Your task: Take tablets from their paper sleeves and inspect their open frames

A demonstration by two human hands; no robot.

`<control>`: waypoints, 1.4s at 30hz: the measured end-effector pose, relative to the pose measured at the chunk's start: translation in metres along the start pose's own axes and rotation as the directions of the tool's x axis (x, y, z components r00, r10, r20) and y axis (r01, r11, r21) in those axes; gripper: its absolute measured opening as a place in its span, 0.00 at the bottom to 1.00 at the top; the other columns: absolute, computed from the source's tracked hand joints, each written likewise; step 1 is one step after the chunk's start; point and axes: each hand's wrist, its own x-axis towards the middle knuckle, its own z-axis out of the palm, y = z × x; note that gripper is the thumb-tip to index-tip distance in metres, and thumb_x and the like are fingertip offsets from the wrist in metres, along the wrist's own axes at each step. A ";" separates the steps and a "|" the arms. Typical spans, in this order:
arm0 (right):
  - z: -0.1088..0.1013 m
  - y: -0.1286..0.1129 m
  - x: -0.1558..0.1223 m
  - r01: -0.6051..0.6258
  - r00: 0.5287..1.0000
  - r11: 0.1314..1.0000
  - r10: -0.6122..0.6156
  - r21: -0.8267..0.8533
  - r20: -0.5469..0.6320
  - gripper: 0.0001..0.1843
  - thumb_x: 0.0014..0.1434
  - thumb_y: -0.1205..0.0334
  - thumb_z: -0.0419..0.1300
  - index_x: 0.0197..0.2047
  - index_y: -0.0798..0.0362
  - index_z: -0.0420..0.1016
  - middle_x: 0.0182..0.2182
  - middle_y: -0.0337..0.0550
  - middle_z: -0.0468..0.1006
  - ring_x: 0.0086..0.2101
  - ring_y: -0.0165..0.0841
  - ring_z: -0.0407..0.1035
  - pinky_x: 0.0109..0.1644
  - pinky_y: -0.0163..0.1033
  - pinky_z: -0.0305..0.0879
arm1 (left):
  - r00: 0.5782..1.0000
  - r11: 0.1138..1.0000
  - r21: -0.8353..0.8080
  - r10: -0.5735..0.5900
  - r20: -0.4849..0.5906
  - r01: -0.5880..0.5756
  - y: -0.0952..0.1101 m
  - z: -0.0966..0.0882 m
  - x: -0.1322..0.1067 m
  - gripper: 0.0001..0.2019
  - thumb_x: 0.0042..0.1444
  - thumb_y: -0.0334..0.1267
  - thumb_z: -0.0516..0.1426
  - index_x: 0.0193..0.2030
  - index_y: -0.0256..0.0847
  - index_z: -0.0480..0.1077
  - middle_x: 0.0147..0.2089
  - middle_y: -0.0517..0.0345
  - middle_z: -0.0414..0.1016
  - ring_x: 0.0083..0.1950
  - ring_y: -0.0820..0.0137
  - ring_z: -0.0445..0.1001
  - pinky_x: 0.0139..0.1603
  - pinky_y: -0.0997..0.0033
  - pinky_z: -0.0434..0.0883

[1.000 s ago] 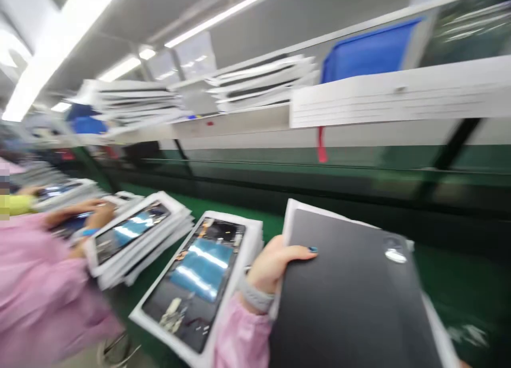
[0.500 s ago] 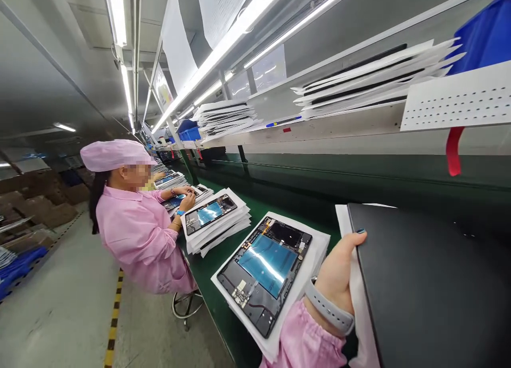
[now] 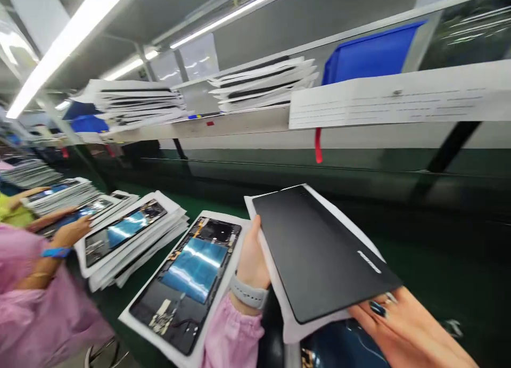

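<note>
Black panel [image 3: 319, 251] has left fingers [image 3: 255, 225] and right fingers [image 3: 364, 316] gripping edges, bench [image 3: 455, 277] exposed rightward.

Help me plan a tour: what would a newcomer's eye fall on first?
Likely the dark panel in front, left hand on its left edge, right hand at its near right corner. Left of it lies an opened device with a shiny blue rectangle; a blue bin sits on the shelf above.
</note>
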 end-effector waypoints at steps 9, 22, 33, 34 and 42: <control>0.005 -0.019 0.002 -0.353 0.926 0.837 0.376 0.418 0.029 0.24 0.68 0.55 0.53 0.66 0.41 0.63 0.54 0.48 0.78 0.46 0.43 0.78 0.46 0.49 0.79 | 0.999 0.991 0.133 0.023 0.045 -0.029 -0.010 0.001 -0.004 0.27 0.70 0.45 0.46 0.68 0.30 0.61 0.51 0.44 0.82 0.58 0.54 0.76 0.67 0.56 0.62; -0.011 -0.033 -0.007 0.224 0.950 0.843 -0.300 -0.490 -0.083 0.23 0.64 0.73 0.54 0.58 0.44 0.75 0.52 0.42 0.81 0.51 0.44 0.76 0.57 0.49 0.74 | 0.998 0.996 0.063 -0.059 0.027 0.057 -0.005 0.000 -0.001 0.28 0.70 0.45 0.43 0.70 0.29 0.56 0.50 0.43 0.82 0.58 0.54 0.76 0.66 0.55 0.63; 0.011 -0.040 -0.014 0.679 0.725 0.362 -0.467 -0.639 0.506 0.20 0.63 0.75 0.49 0.52 0.56 0.75 0.47 0.50 0.83 0.53 0.41 0.74 0.56 0.45 0.75 | 0.972 0.972 0.143 -0.203 0.118 0.185 -0.008 0.008 -0.019 0.25 0.67 0.49 0.45 0.58 0.36 0.74 0.44 0.46 0.84 0.50 0.51 0.80 0.56 0.49 0.73; 0.011 -0.043 -0.014 0.660 0.746 0.415 -0.462 -0.627 0.479 0.18 0.61 0.76 0.50 0.50 0.56 0.74 0.45 0.50 0.83 0.52 0.40 0.75 0.56 0.43 0.75 | 0.973 0.973 0.137 -0.200 0.113 0.184 -0.008 0.007 -0.020 0.25 0.67 0.49 0.45 0.57 0.36 0.74 0.43 0.47 0.84 0.49 0.51 0.80 0.55 0.49 0.74; 0.007 -0.056 -0.014 0.522 0.853 0.584 -0.356 -0.621 0.382 0.11 0.60 0.76 0.54 0.42 0.52 0.71 0.40 0.48 0.78 0.50 0.43 0.74 0.54 0.48 0.75 | 0.991 0.989 0.103 -0.114 0.064 0.107 -0.006 0.011 -0.025 0.28 0.68 0.51 0.42 0.59 0.38 0.73 0.45 0.48 0.84 0.53 0.52 0.79 0.57 0.49 0.73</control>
